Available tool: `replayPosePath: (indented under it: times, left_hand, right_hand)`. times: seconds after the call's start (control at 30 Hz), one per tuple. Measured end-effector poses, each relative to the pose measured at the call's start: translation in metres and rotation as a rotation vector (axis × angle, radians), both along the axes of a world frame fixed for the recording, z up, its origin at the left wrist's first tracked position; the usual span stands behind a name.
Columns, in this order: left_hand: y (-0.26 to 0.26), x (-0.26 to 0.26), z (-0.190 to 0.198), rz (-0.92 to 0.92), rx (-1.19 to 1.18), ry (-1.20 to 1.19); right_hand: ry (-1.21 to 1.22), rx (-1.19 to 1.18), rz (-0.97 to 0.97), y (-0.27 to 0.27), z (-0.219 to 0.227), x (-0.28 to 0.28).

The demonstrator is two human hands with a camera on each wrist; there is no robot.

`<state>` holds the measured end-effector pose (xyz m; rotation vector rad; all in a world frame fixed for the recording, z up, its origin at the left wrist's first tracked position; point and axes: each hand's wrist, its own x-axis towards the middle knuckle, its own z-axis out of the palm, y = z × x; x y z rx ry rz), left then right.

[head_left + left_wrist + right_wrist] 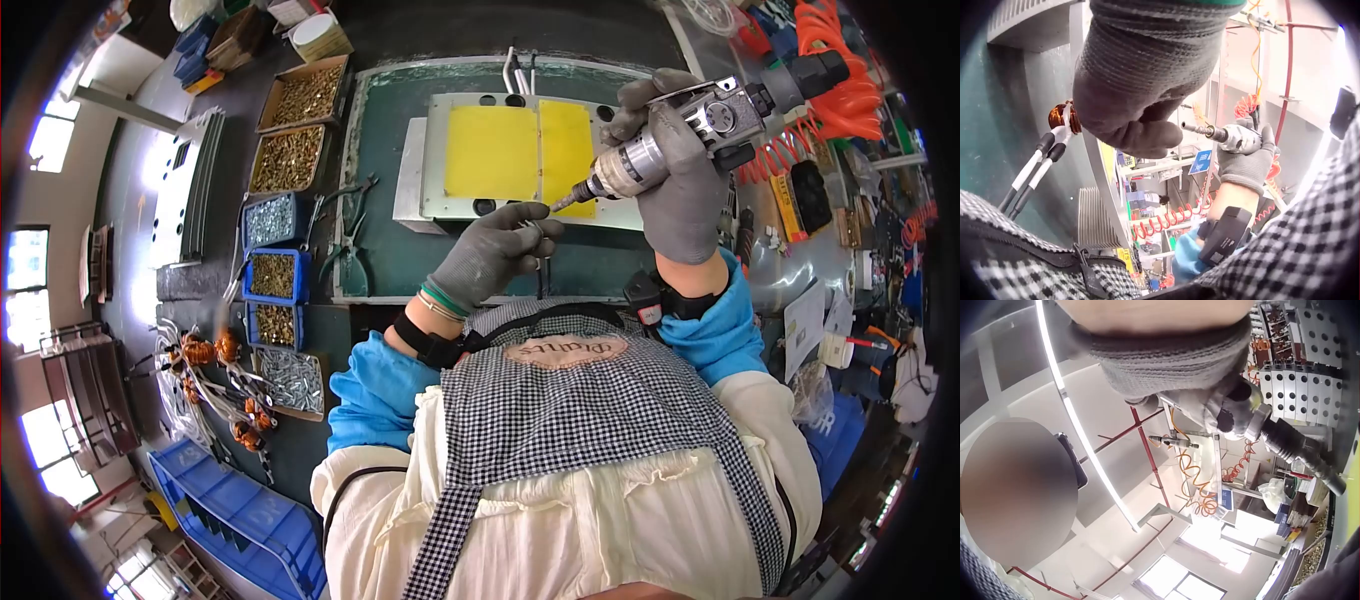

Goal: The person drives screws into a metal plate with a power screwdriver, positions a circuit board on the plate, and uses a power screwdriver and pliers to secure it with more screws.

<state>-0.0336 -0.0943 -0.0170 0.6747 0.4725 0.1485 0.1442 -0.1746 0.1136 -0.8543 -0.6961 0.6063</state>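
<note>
In the head view my gloved right hand (685, 190) grips a pneumatic screwdriver (640, 165), its fingers wrapped around the silver body. The tool's bit (565, 202) slants down to the left, close to the left fingertips. My gloved left hand (490, 250) is held over the near edge of a metal panel, fingers curled in with small shiny screws (533, 227) showing between them. Yellow sheets (490, 150) cover most of the panel (436, 150). The left wrist view shows the curled left fingers (1147, 139) beside the screwdriver's tip (1191, 127).
Left of the green mat (385, 100), trays of brass fasteners (305, 97) and blue bins (270, 220) stand in a column. Pliers (347, 255) lie on the mat's left edge. Copper coils (200, 350) with cables are at lower left. A red coiled hose (840, 90) hangs at right.
</note>
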Motion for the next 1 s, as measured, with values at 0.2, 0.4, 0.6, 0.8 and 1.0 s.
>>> replayPosePath:
  times: [0.2,0.4,0.6,0.8,1.0]
  left_hand:
    - [0.002,0.011,0.004,0.017,0.05,0.046]
    - [0.009,0.012,0.002,0.049,-0.14,0.061]
    - [0.007,0.028,0.009,0.075,-0.269,0.26]
    - [0.002,0.04,0.021,-0.008,-0.05,0.226]
    - [0.003,0.041,0.007,-0.105,-0.02,0.122]
  right_hand:
    - [0.002,0.011,-0.078,-0.009,-0.008,0.008]
    - [-0.022,-0.022,-0.165,-0.018,-0.007,0.015]
    - [0.026,0.054,-0.129,-0.023,-0.015,0.016]
    - [0.073,0.082,-0.165,-0.02,-0.018,0.008]
    - [0.015,-0.027,-0.21,-0.024,-0.021,0.011]
